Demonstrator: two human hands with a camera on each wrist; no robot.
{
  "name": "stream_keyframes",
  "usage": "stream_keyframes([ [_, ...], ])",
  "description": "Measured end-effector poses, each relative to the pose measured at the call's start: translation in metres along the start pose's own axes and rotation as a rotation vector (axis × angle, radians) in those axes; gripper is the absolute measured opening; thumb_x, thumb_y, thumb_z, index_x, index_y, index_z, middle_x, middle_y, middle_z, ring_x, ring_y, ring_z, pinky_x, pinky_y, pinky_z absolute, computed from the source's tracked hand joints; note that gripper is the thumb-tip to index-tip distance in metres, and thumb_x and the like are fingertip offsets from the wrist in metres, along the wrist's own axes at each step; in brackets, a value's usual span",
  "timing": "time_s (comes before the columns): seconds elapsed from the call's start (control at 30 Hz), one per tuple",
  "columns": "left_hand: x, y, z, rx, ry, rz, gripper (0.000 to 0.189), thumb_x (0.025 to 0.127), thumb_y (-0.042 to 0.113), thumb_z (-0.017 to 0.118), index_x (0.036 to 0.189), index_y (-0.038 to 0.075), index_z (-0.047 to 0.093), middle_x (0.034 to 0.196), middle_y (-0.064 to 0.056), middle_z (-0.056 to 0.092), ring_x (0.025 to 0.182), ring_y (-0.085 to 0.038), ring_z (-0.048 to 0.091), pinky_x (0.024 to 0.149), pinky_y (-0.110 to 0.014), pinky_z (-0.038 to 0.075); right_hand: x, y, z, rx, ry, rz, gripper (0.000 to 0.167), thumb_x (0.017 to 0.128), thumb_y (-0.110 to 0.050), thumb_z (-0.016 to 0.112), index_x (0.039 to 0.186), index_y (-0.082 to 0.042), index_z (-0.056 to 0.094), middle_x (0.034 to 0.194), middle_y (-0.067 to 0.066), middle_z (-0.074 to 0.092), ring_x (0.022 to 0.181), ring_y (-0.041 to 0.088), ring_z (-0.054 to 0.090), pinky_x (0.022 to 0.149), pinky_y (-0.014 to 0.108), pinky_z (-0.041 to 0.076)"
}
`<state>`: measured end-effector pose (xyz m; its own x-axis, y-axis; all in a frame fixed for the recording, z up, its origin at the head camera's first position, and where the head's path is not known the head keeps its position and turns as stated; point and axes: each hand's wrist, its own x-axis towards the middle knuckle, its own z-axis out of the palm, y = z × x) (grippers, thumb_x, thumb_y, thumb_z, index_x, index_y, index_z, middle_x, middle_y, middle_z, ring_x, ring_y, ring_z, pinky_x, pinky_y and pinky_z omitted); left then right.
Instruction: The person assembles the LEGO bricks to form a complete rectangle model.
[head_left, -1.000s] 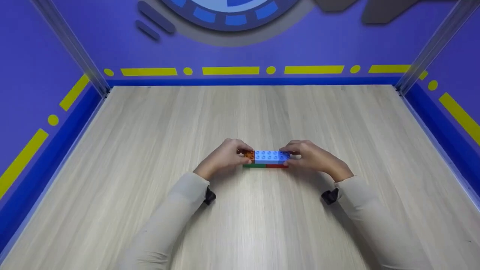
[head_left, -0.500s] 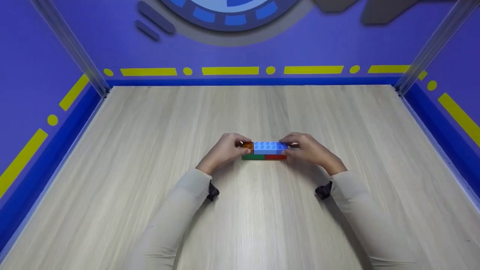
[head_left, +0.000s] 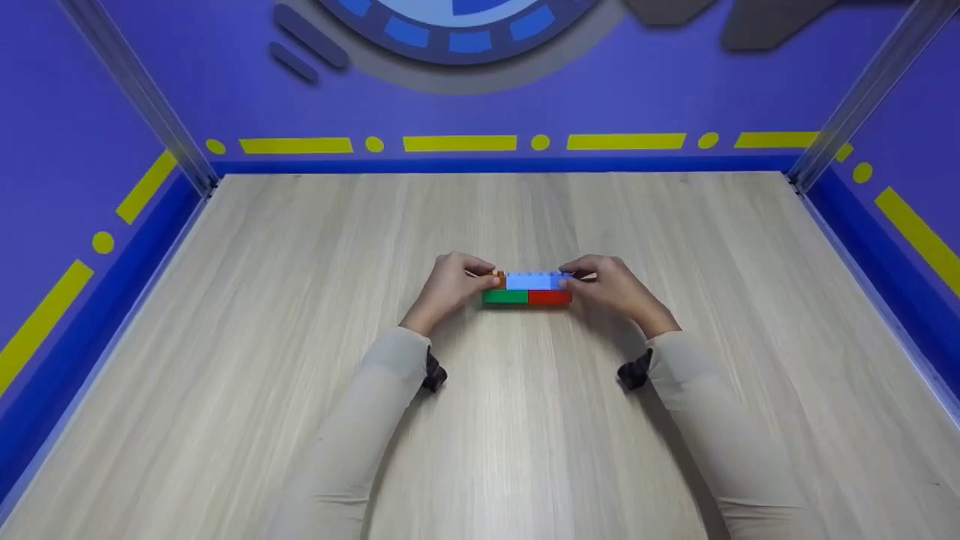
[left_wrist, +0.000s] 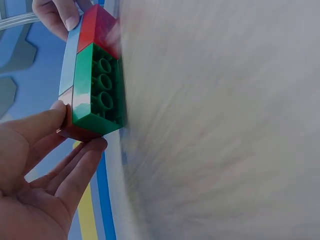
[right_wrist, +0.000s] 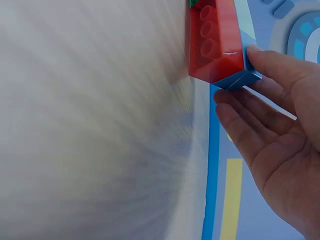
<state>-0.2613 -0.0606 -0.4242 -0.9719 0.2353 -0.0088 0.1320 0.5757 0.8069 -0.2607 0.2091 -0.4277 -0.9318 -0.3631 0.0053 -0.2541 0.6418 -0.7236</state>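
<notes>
A bar of joined toy building bricks is held up between both hands in the head view. Its lower layer is a green brick [head_left: 505, 297] beside a red brick [head_left: 550, 297]. On top lie a brown-orange brick [left_wrist: 80, 132] at the left end, a long light-blue brick [head_left: 529, 282] in the middle and a darker blue brick [right_wrist: 239, 80] at the right. My left hand [head_left: 450, 289] pinches the brown-orange end, thumb in front. At the other end, my right hand [head_left: 619, 292] pinches the darker blue brick. Both wrist views show the hollow undersides of the lower bricks.
A pale wooden tabletop [head_left: 495, 420] lies under the hands. Blue-purple panels [head_left: 465, 112] with yellow dashes stand at the back and both sides, joined by metal corner posts. Each wrist carries a black device [head_left: 433, 373] at the sleeve cuff.
Both hands have moved the brick bar away from the body. It has tilted so its front faces the head camera, and the studs now show only along the top edge.
</notes>
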Motion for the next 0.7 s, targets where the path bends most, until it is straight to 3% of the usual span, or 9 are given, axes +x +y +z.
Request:
stream_keyframes([
  [0.27,0.007,0.0,-0.001,0.037,0.007,-0.038,0.029,0.088,0.019,0.07,0.113,0.004,0.071,0.111,-0.009,0.071,0.105,-0.019,0.064,0.091,-0.032,0.051,0.008,-0.003,0.005,0.008,0.048,0.071,0.036,0.094,-0.023,0.063,0.122,-0.001,0.065,0.12,0.014,0.066,0.109,0.027,0.059,0.096,0.043,0.048],
  [0.47,0.009,-0.004,0.001,0.029,-0.014,-0.039,0.032,0.089,0.019,0.069,0.116,0.002,0.069,0.113,-0.012,0.07,0.093,-0.016,0.064,0.079,-0.027,0.053,0.012,-0.004,0.008,0.002,0.055,0.09,0.034,0.094,-0.023,0.062,0.12,-0.001,0.066,0.118,0.015,0.067,0.108,0.026,0.059,0.096,0.043,0.048],
  [0.7,0.006,-0.006,0.0,0.024,-0.037,-0.03,0.031,0.092,0.019,0.065,0.117,0.001,0.068,0.116,-0.012,0.068,0.11,-0.022,0.062,0.094,-0.033,0.051,0.011,-0.001,0.008,0.001,0.045,0.083,0.033,0.095,-0.02,0.061,0.12,0.0,0.066,0.119,0.016,0.066,0.109,0.027,0.059,0.099,0.043,0.046],
])
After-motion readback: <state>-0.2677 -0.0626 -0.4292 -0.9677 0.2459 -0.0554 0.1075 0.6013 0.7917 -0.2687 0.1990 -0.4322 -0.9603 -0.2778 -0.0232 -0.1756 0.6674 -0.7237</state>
